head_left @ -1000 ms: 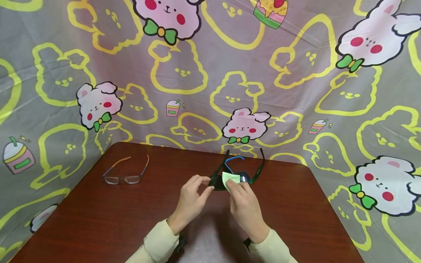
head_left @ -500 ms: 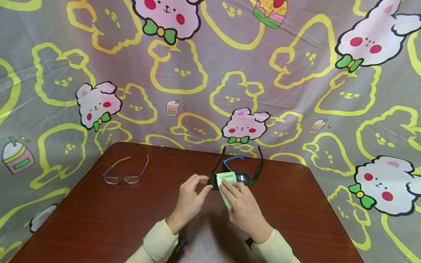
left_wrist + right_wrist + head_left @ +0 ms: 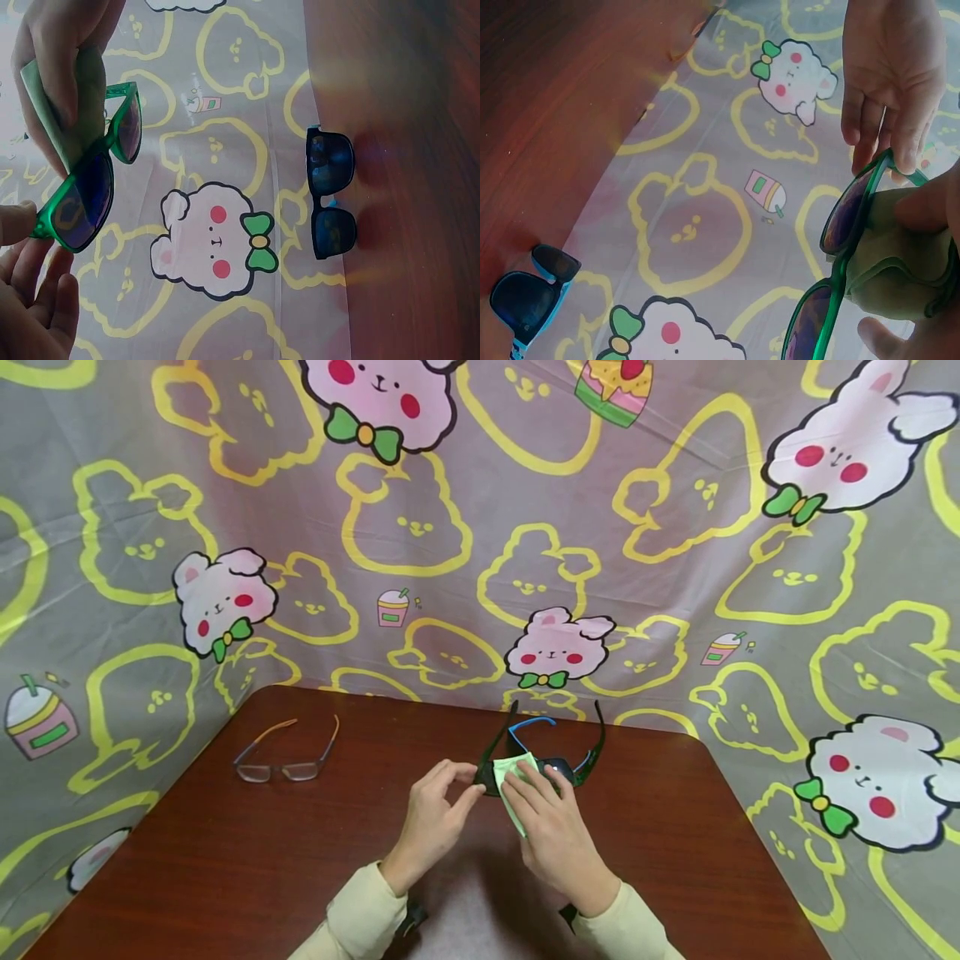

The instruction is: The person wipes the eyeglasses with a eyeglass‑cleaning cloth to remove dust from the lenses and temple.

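A pair of green-framed sunglasses [image 3: 111, 142] with dark lenses is held up between my hands, temples pointing away in the head view. At one corner of the frame, the thumb and fingers of my left hand [image 3: 433, 814] pinch it. A light green cloth [image 3: 513, 768] covers part of the lens on the left, and my right hand [image 3: 558, 839] holds it there with fingers over its front. In the right wrist view the cloth is bunched behind the frame, between thumb and fingers.
Dark sunglasses with blue temples [image 3: 332, 187] sit on the brown table [image 3: 300, 860] beyond my hands, largely hidden in the head view. Eyeglasses with clear lenses [image 3: 277, 772] lie unfolded at the left. A patterned curtain [image 3: 450, 510] surrounds the table's back and sides.
My right hand has shifted slightly left with the cloth, and its fingers are spread further over it. The held sunglasses tilt a little; the left hand stays at the corner.
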### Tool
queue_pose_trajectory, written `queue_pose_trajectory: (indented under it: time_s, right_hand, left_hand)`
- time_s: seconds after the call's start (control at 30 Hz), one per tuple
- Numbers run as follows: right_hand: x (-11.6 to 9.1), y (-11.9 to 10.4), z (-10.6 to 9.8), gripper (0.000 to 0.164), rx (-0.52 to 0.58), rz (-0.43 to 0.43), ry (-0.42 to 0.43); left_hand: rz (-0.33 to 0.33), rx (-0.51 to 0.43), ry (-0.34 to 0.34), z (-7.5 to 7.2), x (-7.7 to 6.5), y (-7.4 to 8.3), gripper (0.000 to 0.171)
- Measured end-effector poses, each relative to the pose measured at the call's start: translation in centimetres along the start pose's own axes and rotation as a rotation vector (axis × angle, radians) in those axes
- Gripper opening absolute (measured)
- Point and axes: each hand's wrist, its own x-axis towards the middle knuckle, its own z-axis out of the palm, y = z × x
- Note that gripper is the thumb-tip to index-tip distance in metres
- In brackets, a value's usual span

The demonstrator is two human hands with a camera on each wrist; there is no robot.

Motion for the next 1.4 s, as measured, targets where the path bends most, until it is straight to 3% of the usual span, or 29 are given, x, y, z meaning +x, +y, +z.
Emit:
queue_pose_trajectory:
  time_s: [0.4, 0.87, 1.4]
  right_hand:
    - [0.11, -0.05, 0.27, 0.054, 0.029, 0.016, -0.012]
    - [0.30, -0.23, 0.28, 0.052, 0.064, -0.021, 0.010]
    - [-0.11, 0.20, 0.22, 0.050, 0.034, -0.012, 0.015]
  left_hand:
    - [0.021, 0.017, 0.004, 0.18, 0.08, 0.13, 0.020]
    - [0.031, 0.022, 0.010, 0.44, 0.10, 0.27, 0.019]
    - [0.037, 0.008, 0.006, 0.49, -0.08, 0.02, 0.018]
